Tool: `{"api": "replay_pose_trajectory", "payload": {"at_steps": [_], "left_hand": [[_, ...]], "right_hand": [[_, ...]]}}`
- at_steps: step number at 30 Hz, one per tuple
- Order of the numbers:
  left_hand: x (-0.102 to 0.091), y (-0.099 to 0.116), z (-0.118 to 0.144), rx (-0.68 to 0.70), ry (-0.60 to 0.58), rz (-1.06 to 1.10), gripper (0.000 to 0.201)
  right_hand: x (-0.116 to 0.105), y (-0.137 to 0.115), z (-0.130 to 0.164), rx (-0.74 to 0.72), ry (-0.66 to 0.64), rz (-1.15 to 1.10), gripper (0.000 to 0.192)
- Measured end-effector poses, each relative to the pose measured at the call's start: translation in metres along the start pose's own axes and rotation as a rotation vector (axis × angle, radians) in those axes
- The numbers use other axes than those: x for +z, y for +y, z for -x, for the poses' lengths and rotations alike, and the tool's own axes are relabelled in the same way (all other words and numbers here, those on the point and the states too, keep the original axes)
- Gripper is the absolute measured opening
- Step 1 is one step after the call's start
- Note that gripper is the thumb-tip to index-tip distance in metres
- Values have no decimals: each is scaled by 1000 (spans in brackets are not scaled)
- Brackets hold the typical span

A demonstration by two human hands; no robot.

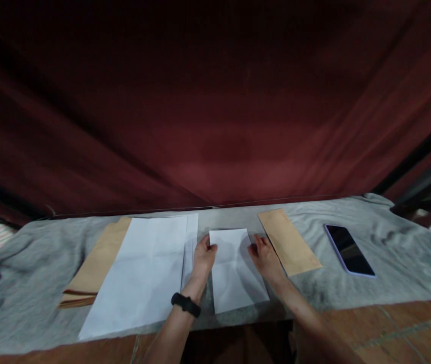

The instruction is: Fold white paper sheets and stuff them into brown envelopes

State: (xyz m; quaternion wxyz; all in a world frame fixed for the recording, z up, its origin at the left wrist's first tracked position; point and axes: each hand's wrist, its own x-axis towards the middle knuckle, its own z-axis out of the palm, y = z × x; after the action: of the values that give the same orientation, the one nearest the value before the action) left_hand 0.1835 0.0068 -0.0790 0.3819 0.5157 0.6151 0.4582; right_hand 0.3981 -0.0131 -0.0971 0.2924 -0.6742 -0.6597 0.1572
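Observation:
A white sheet of paper (234, 283) lies in front of me on the grey cloth, smaller than the sheets at its left and with faint creases across it. My left hand (203, 258) is closed at its upper left edge, the thumb on top of the paper. At the upper right edge, my right hand (265, 259) pinches the same sheet between thumb and fingers. A brown envelope (289, 242) lies slantwise just beyond my right hand. Left of my left hand are large white sheets (143, 268), overlapping one another.
Several brown envelopes (96, 263) are stacked at the left, partly under the white sheets. A phone (349, 250) with a purple case lies at the right. The grey cloth (401, 258) is wrinkled there. A dark red curtain (215, 126) hangs behind.

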Motion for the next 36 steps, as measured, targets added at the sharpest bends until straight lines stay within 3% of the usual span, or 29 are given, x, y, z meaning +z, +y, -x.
{"api": "replay_pose_trajectory", "payload": {"at_steps": [5,9,12,15,18,24,27,32,36], "left_hand": [[-8,52,9,32,-95,272,26],[-20,94,18,285,25,274,14],[-23,106,27,478,-7,243,9],[-27,99,33,624,-28,126,17],[-38,84,37,651,-112,-12,23],[-60,50,59,506,-572,-315,37],[-61,38,71,478,-748,-480,51],[-62,28,78,413,-779,-466,30],[-69,26,77,242,-821,-383,31]], "right_hand": [[-24,-3,-18,167,-93,-592,53],[-70,-21,-25,20,-130,-939,47],[-96,-33,-24,-40,-43,-970,32],[-105,-34,-21,-185,-27,-893,18],[-102,-24,-13,-242,-103,-765,20],[-90,-3,19,-276,-578,-455,26],[-84,0,32,-291,-660,-319,26],[-85,-2,37,-311,-718,-299,25],[-87,-3,36,-313,-726,-295,28]]}}
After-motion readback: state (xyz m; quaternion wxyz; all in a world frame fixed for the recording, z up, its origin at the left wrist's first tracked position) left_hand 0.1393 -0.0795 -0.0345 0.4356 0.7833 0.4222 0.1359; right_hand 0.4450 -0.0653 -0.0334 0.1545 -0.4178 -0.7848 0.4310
